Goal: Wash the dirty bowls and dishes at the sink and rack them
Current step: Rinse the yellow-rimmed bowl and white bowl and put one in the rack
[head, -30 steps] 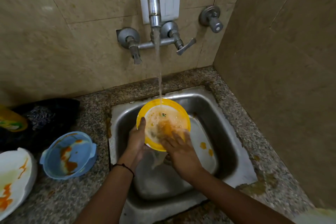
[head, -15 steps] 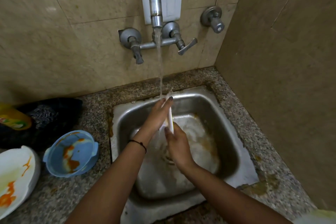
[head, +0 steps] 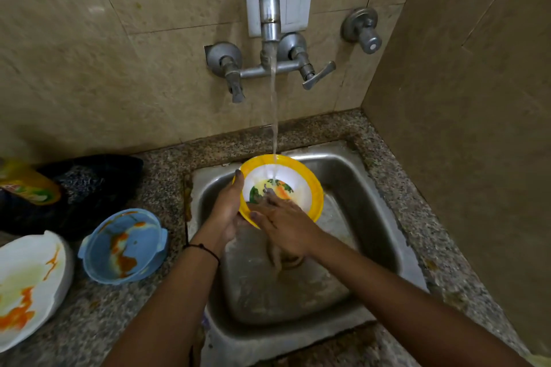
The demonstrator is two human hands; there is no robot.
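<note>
Gripping the round yellow-rimmed plastic bowl with a white inside [head: 301, 180] at its nine o'clock edge, the left hand [head: 228, 208] has its thumb laid up along the rim and its fingers hidden behind. The right hand [head: 286, 223] reaches in from five o'clock with fingers nearly straight and close together, their tips pressed on the green and orange picture at the bowl's bottom. The bowl is tilted to face up and toward the person over the square steel sink [head: 357, 188], near its twelve o'clock wall. A stream of water [head: 273, 116] from the grey metal wall tap [head: 268, 3] lands in the bowl at the fingertips. A thin black thread [head: 205, 249] circles the left wrist. On the speckled granite counter [head: 98, 322], at nine o'clock of the sink, sits a pale blue plastic bowl smeared with orange sauce [head: 123, 244], and just beyond it at eight o'clock a white plate streaked orange and yellow [head: 29, 286]. At ten o'clock a yellow bottle [head: 28, 185] lies on a dark cloth [head: 98, 185]; its red and green label is too blurred to read. Half a second ago the yellow-rimmed bowl stood edge-on between the hands; a second ago its inside was coated orange, now rinsed off.
</note>
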